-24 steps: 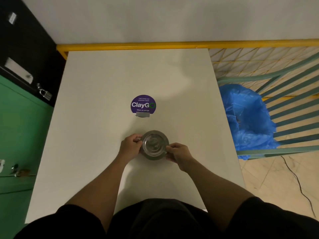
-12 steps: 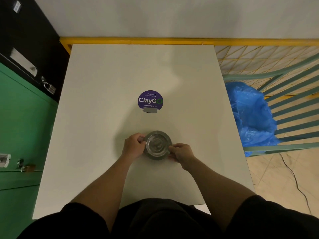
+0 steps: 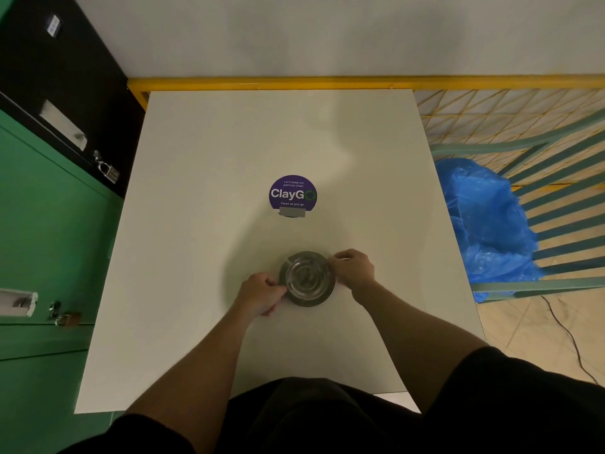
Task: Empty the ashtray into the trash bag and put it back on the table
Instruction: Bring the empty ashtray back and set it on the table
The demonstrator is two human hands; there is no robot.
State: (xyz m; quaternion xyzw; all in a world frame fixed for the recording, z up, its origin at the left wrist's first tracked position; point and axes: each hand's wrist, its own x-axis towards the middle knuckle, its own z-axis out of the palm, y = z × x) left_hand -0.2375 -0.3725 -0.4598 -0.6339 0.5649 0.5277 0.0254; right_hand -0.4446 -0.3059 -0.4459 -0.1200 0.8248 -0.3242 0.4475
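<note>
Ashtray [image 3: 307, 278] on white table [image 3: 203, 224], left hand [image 3: 262, 294] and right hand [image 3: 352, 268] pinching opposite rim edges, fingers curled closed

Ashtray [image 3: 307, 278] on table [image 3: 203, 224], sticker [image 3: 292, 194] behind, trash bag [image 3: 484, 221] right.

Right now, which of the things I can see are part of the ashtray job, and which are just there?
Part of the job:
ashtray, gripped at its rim by the left hand and the right hand
blue trash bag
table

Just there:
purple ClayGo sticker
green cabinet with padlocks
black cable on the floor
</note>
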